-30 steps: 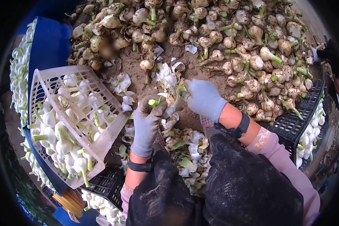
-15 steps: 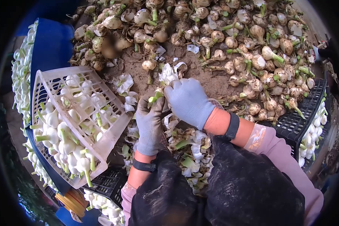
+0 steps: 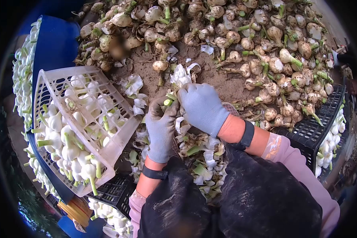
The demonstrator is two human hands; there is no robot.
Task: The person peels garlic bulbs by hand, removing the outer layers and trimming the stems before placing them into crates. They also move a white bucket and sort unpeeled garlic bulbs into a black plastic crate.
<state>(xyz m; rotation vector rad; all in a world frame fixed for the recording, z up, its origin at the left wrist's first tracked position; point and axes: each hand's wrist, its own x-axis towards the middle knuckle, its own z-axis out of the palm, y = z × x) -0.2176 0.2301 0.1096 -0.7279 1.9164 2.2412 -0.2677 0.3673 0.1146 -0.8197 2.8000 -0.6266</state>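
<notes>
My left hand (image 3: pixel 161 133), in a grey-blue glove with soiled fingertips, is closed around a garlic bulb whose green cut stem (image 3: pixel 168 102) pokes up between thumb and fingers. The rest of that bulb is hidden by the gloves. Pressed against it from the other side is my right hand (image 3: pixel 202 108), also gloved, its fingers curled in at the stem. White papery garlic skin (image 3: pixel 181 75) lies just beyond the right fingertips. Below the hands, loose peelings (image 3: pixel 204 156) are heaped between the knees.
Unpeeled, soil-covered garlic (image 3: pixel 275 65) is piled across the far side and right. To the left, a tilted white plastic crate (image 3: pixel 111 152) holds cleaned bulbs. A black crate (image 3: pixel 305 135) stands at right, and another black crate (image 3: pixel 115 194) is at lower left. Bare soil (image 3: pixel 210 75) shows ahead.
The garlic stem has turned, so its cut end now faces up towards me. Both hands have shifted slightly right and stay together on the garlic.
</notes>
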